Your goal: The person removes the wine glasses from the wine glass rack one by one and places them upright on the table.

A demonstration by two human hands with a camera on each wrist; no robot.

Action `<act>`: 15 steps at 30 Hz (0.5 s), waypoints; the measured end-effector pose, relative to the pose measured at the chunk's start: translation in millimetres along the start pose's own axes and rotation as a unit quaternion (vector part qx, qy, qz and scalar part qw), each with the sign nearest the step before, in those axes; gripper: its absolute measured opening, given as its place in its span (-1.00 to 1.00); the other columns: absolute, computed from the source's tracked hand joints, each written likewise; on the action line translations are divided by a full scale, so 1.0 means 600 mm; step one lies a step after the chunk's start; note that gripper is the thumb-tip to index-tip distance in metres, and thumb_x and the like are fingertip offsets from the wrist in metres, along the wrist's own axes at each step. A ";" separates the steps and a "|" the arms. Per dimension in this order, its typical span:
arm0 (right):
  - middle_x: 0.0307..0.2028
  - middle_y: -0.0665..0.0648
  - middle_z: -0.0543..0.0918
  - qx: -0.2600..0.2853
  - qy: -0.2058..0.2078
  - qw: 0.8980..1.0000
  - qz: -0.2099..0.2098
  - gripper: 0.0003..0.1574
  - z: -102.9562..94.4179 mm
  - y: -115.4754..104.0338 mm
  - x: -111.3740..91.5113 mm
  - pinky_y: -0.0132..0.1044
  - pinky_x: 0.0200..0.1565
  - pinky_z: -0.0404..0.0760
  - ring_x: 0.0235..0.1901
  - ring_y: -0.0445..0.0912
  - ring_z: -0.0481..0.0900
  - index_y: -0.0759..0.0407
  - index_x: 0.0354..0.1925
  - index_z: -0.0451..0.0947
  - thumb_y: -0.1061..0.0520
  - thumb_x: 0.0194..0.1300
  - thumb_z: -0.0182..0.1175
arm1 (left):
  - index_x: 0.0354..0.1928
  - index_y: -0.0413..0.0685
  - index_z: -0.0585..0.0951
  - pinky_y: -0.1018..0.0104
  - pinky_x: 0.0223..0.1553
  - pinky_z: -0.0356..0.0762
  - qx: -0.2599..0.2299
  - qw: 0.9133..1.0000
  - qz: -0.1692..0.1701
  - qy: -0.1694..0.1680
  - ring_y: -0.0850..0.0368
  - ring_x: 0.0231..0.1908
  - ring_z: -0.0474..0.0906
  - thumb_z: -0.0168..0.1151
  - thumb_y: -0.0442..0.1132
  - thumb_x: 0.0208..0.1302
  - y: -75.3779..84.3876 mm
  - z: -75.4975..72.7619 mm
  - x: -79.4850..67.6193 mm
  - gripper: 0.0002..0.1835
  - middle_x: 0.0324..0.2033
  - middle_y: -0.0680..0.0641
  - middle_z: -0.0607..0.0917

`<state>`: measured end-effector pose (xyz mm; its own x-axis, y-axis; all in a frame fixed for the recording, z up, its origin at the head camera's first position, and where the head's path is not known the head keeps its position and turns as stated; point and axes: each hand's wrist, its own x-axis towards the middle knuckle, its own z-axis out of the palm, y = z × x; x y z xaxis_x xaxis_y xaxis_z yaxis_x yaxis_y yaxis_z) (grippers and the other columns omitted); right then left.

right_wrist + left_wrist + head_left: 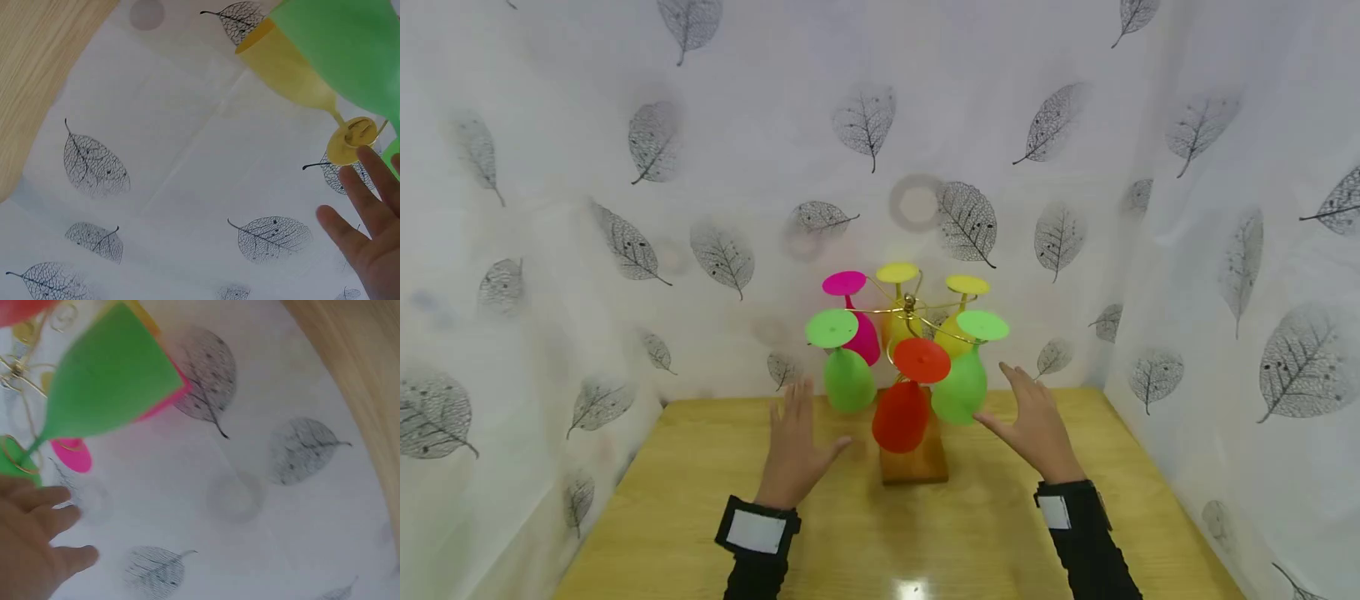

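A gold wire rack [910, 315] on a wooden base [914, 462] stands on the table, with coloured plastic goblets hanging upside down from it. A red goblet [901, 414] hangs in front, a green goblet [848, 379] at left, another green goblet [961, 387] at right, and pink and yellow ones behind. My left hand [795, 446] hovers open just left of the rack, fingers spread, near the left green goblet [109, 378]. Open too, my right hand [1037, 421] is close beside the right green goblet [350, 44]. Neither hand holds anything.
The rack stands on a light wooden table [700, 517]. White cloth printed with grey leaves [865, 121] closes in the back and both sides. A black sleeve with a white patch [756, 531] covers each wrist.
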<state>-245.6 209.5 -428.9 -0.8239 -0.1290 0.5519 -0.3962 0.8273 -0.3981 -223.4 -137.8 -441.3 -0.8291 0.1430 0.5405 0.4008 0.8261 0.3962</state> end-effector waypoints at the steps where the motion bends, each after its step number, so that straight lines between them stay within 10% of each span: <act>1: 0.18 0.35 0.48 0.007 0.029 0.999 -0.013 -0.01 0.001 -0.005 -0.005 0.19 0.24 0.31 0.21 0.23 0.38 0.28 0.26 0.32 -0.12 -0.05 0.43 | 0.40 -0.31 0.08 -0.34 0.32 -0.03 -0.016 0.999 0.022 0.027 -0.29 0.39 0.06 0.34 0.09 0.02 0.007 0.003 -0.004 0.03 0.38 -0.33 0.19; 8: -0.18 0.26 0.69 0.059 0.173 0.982 -0.056 -0.40 0.020 -0.016 -0.016 -0.11 -0.01 0.52 -0.12 0.13 0.60 0.32 -0.05 0.56 0.24 -0.14 0.48 | 0.18 -0.19 0.45 0.07 0.14 0.45 -0.128 0.979 0.101 0.120 -0.02 0.13 0.46 0.21 -0.26 0.15 0.060 0.059 -0.028 -0.49 0.09 -0.14 0.54; 12: -0.18 0.27 0.68 0.159 0.184 0.970 0.024 -0.54 0.040 -0.006 -0.011 -0.36 -0.06 0.52 -0.13 -0.06 0.59 0.33 -0.04 0.54 0.28 0.05 0.37 | 0.03 -0.20 0.54 0.08 0.02 0.52 -0.152 0.978 0.085 0.115 0.01 0.03 0.49 0.21 -0.33 0.13 0.085 0.112 -0.072 -0.63 -0.02 -0.13 0.56; 15: -0.04 0.29 0.61 0.287 0.155 0.941 0.088 -0.55 0.051 0.003 0.003 -0.49 -0.03 0.49 -0.07 -0.27 0.52 0.32 0.06 0.47 0.26 0.19 0.25 | 0.01 -0.13 0.54 0.10 -0.01 0.53 -0.146 0.984 0.074 0.076 0.03 0.02 0.47 0.26 -0.33 0.08 0.099 0.147 -0.106 -0.61 -0.02 -0.11 0.52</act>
<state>-260.0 193.9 -451.2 -0.7749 0.2221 0.5918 -0.4913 0.3774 -0.7850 -181.4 -49.5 -517.7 -0.6945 0.1491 0.7039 0.6262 0.6072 0.4892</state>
